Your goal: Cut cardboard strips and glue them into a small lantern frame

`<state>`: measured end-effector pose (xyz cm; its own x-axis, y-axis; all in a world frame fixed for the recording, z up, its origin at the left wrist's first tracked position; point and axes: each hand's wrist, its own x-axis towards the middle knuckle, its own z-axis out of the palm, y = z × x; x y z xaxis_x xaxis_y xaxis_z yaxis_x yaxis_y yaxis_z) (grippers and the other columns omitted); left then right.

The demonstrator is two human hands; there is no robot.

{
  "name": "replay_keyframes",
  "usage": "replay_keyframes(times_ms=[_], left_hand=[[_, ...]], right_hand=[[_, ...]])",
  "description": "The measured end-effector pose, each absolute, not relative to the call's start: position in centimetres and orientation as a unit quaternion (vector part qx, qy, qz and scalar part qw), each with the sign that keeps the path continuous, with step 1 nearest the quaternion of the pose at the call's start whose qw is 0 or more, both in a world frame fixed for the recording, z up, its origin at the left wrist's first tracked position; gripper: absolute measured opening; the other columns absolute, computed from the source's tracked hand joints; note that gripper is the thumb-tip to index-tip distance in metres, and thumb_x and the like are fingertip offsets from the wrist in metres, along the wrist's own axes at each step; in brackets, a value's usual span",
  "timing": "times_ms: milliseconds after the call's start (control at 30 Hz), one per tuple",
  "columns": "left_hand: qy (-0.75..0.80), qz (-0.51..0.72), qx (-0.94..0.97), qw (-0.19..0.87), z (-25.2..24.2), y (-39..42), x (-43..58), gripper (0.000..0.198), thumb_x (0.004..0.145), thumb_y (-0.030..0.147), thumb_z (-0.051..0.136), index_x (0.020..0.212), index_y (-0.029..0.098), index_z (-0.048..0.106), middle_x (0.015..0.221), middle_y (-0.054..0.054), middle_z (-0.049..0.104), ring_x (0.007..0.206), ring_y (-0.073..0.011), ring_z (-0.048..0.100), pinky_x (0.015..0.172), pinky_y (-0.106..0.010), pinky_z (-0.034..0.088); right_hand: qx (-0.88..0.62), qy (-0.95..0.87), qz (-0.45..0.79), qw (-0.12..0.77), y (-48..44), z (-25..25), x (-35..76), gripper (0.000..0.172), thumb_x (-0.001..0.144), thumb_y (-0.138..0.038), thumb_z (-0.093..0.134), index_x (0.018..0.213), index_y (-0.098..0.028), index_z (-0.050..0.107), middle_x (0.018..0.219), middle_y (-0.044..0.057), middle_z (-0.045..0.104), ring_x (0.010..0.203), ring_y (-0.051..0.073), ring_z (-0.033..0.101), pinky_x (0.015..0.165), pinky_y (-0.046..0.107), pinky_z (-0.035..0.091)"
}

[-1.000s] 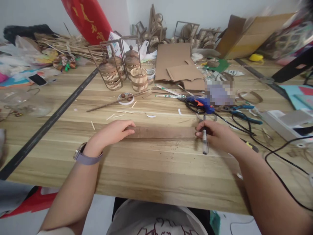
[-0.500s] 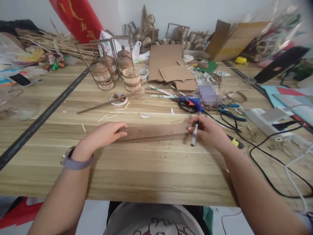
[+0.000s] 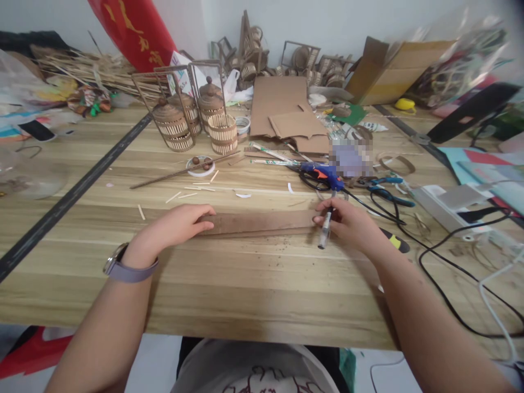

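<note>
Brown strip (image 3: 262,222) lies crosswise at the near middle of the wooden table (image 3: 245,300), between two hands set well apart. From the left, a watch (image 3: 130,267) circles the wrist of the left hand (image 3: 186,222), whose thumb and fingers are closed on the strip's left end. Thin sticks (image 3: 173,197) lie scattered just beyond that hand. Farther off stand lidded baskets (image 3: 174,134) and, to their right, an open basket (image 3: 223,136). Cardboard (image 3: 278,98) lies at the far middle. To the right, the right hand (image 3: 347,221) grips a pen (image 3: 325,232), its fingertips at the strip's right end. Beyond it lies a blue glue gun (image 3: 329,177), with pliers (image 3: 388,180) and a white power strip (image 3: 442,207) farther right.
</note>
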<state>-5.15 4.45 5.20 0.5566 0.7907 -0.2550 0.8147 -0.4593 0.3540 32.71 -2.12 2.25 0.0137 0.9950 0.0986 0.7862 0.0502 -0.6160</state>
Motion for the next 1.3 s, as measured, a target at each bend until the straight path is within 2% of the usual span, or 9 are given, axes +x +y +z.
replay_keyframes(times_ms=[333, 567, 733, 1000, 1167, 1300], left_hand=[[0.476, -0.042, 0.854, 0.207, 5.2, 4.4, -4.8, 0.026, 0.089, 0.038, 0.047, 0.103, 0.021, 0.061, 0.097, -0.004, 0.071, 0.086, -0.0231, 0.064, 0.072, -0.030, 0.043], [0.484, -0.041, 0.850, 0.203, 5.0, 4.3, -4.7, 0.020, 0.090, 0.036, 0.049, 0.097, 0.021, 0.061, 0.095, -0.004, 0.070, 0.087, -0.0231, 0.063, 0.072, -0.031, 0.042], [0.472, -0.025, 0.862, 0.184, 4.4, 4.3, -4.8, 0.016, 0.090, 0.033, 0.050, 0.097, 0.021, 0.060, 0.101, -0.005, 0.068, 0.093, -0.0242, 0.062, 0.079, -0.033, 0.044], [0.454, -0.033, 0.882, 0.118, 4.1, 4.2, -4.8, 0.019, 0.091, 0.030, 0.055, 0.102, 0.018, 0.062, 0.107, -0.010, 0.063, 0.104, -0.0283, 0.055, 0.094, -0.042, 0.043], [0.464, -0.021, 0.879, 0.111, 4.1, 4.2, -4.7, 0.025, 0.090, 0.029, 0.060, 0.112, 0.018, 0.061, 0.113, -0.010, 0.063, 0.109, -0.0284, 0.054, 0.098, -0.043, 0.041], [0.479, 0.006, 0.870, 0.118, 4.5, 4.5, -5.4, 0.024, 0.088, 0.024, 0.063, 0.110, 0.017, 0.063, 0.113, -0.010, 0.063, 0.111, -0.0287, 0.053, 0.098, -0.043, 0.041]], right_hand=[[-0.645, -0.692, 0.208, 0.250, -1.9, 1.7, 32.9, 0.021, 0.075, -0.042, 0.062, 0.084, -0.023, 0.059, 0.080, 0.003, 0.067, 0.063, 0.018, 0.057, 0.061, 0.033, 0.046], [-0.649, -0.717, 0.138, 0.212, -2.0, 1.7, 32.7, 0.018, 0.076, -0.041, 0.058, 0.080, -0.023, 0.058, 0.078, 0.005, 0.062, 0.066, 0.020, 0.055, 0.061, 0.033, 0.044], [-0.636, -0.737, 0.106, 0.203, -2.0, 1.5, 32.8, 0.018, 0.080, -0.041, 0.055, 0.079, -0.024, 0.055, 0.076, 0.004, 0.060, 0.069, 0.021, 0.055, 0.064, 0.033, 0.044], [-0.635, -0.738, 0.121, 0.194, -2.0, 1.4, 32.8, 0.021, 0.081, -0.043, 0.052, 0.080, -0.022, 0.057, 0.080, 0.008, 0.061, 0.072, 0.023, 0.056, 0.068, 0.036, 0.046], [-0.647, -0.729, 0.134, 0.179, -1.4, 1.4, 32.8, 0.025, 0.073, -0.049, 0.053, 0.076, -0.025, 0.055, 0.075, 0.008, 0.061, 0.076, 0.027, 0.057, 0.070, 0.039, 0.047], [-0.653, -0.723, 0.134, 0.179, -1.1, 0.8, 33.3, 0.025, 0.071, -0.051, 0.053, 0.075, -0.026, 0.057, 0.075, 0.009, 0.062, 0.076, 0.028, 0.058, 0.070, 0.041, 0.047]])
